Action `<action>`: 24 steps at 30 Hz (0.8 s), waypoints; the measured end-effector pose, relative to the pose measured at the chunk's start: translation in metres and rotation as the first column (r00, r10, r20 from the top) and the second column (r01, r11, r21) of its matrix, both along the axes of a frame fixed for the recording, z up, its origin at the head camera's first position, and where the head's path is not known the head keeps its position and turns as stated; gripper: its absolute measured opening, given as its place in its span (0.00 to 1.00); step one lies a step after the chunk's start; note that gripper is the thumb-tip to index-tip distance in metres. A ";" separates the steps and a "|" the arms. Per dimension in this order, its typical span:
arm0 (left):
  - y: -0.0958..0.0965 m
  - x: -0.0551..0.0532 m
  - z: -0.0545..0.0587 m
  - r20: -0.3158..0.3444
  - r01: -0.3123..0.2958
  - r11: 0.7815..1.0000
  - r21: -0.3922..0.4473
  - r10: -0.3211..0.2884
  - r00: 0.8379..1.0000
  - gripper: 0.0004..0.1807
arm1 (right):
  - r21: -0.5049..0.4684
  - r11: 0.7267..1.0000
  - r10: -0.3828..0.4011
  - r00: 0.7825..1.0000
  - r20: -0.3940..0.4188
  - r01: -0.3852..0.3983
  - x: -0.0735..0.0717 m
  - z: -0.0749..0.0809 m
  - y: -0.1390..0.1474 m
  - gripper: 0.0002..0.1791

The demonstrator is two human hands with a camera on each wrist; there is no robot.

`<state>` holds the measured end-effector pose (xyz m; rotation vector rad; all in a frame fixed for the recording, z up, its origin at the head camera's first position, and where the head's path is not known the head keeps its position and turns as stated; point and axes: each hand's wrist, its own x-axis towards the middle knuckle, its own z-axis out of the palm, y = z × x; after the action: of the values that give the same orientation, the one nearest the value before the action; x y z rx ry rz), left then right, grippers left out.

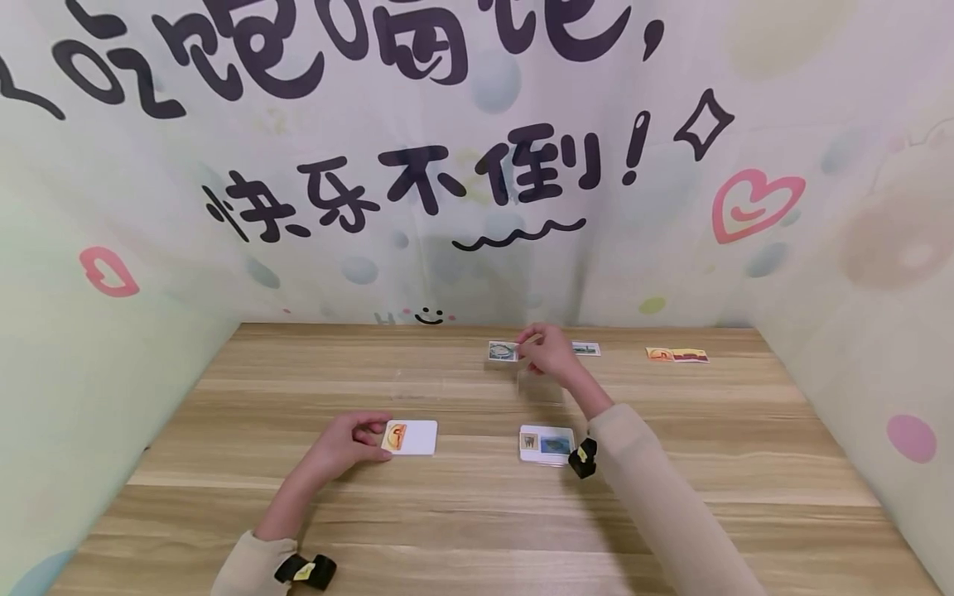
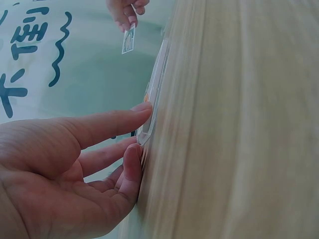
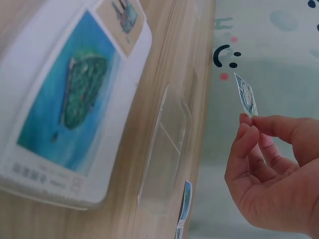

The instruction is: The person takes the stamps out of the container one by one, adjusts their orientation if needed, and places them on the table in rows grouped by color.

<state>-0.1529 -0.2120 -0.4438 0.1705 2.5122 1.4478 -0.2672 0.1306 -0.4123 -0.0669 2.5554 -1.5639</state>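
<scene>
My right hand (image 1: 550,354) pinches a small stamp (image 1: 503,351) by its edge between thumb and fingertips. The stamp has a white border and a greenish picture, and in the right wrist view it is raised off the table. On the left, my left hand (image 1: 346,443) grips the left end of a white card (image 1: 417,439), thumb at the near corner and fingers at the far one. An orange stamp (image 1: 396,437) lies on that card's left part. In the left wrist view a clear case (image 2: 158,79) encloses the card, resting on the tabletop.
A second white card (image 1: 546,457) with two stamps lies below my right forearm. Clear plastic covers (image 1: 417,384) lie behind the cards. Farther back are a greenish stamp (image 1: 587,349) and orange and dark red stamps (image 1: 689,356). A printed cloth wall (image 1: 335,281) rises behind the table.
</scene>
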 end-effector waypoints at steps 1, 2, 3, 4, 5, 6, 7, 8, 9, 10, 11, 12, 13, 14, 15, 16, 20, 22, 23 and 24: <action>0.000 0.000 0.000 -0.002 0.005 1.000 -0.002 -0.005 1.000 0.31 | -0.001 1.000 0.000 1.000 -0.002 0.000 -0.001 -0.001 0.001 0.08; 0.000 0.000 0.000 0.001 0.001 1.000 -0.002 -0.001 1.000 0.31 | 0.001 1.000 -0.001 1.000 -0.004 0.001 -0.002 -0.002 0.002 0.08; 0.000 0.000 0.000 0.001 0.003 1.000 -0.003 -0.003 1.000 0.31 | 0.003 1.000 -0.002 1.000 -0.004 0.002 -0.004 -0.003 0.002 0.08; 0.000 -0.001 0.000 0.003 0.000 1.000 -0.002 0.000 1.000 0.31 | 0.006 1.000 -0.004 1.000 -0.004 0.004 -0.005 -0.003 0.003 0.08; 0.000 -0.001 0.000 0.003 0.000 1.000 -0.005 0.000 1.000 0.31 | 0.006 1.000 -0.006 1.000 -0.002 0.006 -0.006 -0.004 0.004 0.08; 0.000 -0.001 -0.001 0.002 -0.003 1.000 -0.005 0.003 1.000 0.31 | 0.010 1.000 -0.010 1.000 0.000 0.010 -0.007 -0.004 0.004 0.08; 0.000 -0.001 -0.001 0.002 -0.001 1.000 -0.005 0.001 1.000 0.31 | 0.015 1.000 -0.014 1.000 0.002 0.014 -0.008 -0.004 0.005 0.08; 0.000 -0.001 -0.001 0.003 -0.003 1.000 -0.002 0.003 1.000 0.31 | 0.018 1.000 -0.018 1.000 0.005 0.018 -0.009 -0.004 0.006 0.08; 0.000 -0.001 -0.002 0.002 -0.001 1.000 -0.001 0.001 1.000 0.31 | 0.020 1.000 -0.022 1.000 0.008 0.021 -0.009 -0.003 0.006 0.08; 0.000 -0.001 -0.002 0.000 0.000 1.000 0.001 0.000 1.000 0.31 | 0.021 0.999 -0.025 1.000 0.010 0.025 -0.010 -0.002 0.007 0.09; 0.000 -0.001 -0.001 -0.001 0.002 1.000 0.002 -0.002 1.000 0.31 | 0.020 0.999 -0.027 1.000 0.012 0.026 -0.010 -0.002 0.008 0.09; 0.000 -0.001 -0.001 -0.002 0.002 1.000 0.004 -0.002 1.000 0.31 | 0.021 0.999 -0.027 1.000 0.012 0.027 -0.010 -0.001 0.009 0.09; 0.000 -0.001 -0.001 -0.002 0.002 1.000 0.006 -0.002 1.000 0.31 | 0.021 0.999 -0.026 1.000 0.014 0.026 -0.011 -0.001 0.009 0.09; 0.000 -0.001 -0.001 -0.004 0.003 1.000 0.005 -0.003 1.000 0.31 | 0.021 0.999 -0.024 1.000 0.015 0.024 -0.011 -0.001 0.010 0.09; 0.000 -0.001 0.000 -0.004 0.003 1.000 0.004 -0.003 1.000 0.31 | 0.022 0.999 -0.025 1.000 0.015 0.024 -0.012 -0.001 0.011 0.09; 0.000 -0.001 0.000 -0.006 0.003 1.000 0.004 -0.003 1.000 0.31 | 0.022 1.000 -0.023 1.000 0.015 0.023 -0.013 -0.001 0.011 0.09; 0.000 -0.001 -0.001 -0.006 0.003 1.000 0.001 -0.003 1.000 0.31 | 0.031 0.999 -0.027 0.999 0.020 0.026 -0.015 0.000 0.013 0.09; 0.001 -0.001 -0.001 0.000 -0.002 1.000 0.005 0.002 1.000 0.31 | 0.035 0.999 -0.030 0.999 0.026 0.029 -0.016 0.000 0.014 0.09; 0.001 -0.001 -0.001 0.003 -0.007 1.000 0.006 0.007 1.000 0.31 | 0.037 0.999 -0.031 0.999 0.030 0.030 -0.016 0.000 0.015 0.09; 0.001 -0.001 -0.002 0.002 -0.005 1.000 0.005 0.005 1.000 0.31 | 0.037 0.999 -0.030 0.999 0.030 0.029 -0.016 0.000 0.015 0.09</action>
<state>-0.1543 -0.2110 -0.4454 0.1632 2.5097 1.4550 -0.2836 0.1460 -0.4121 -0.0015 2.5712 -1.5158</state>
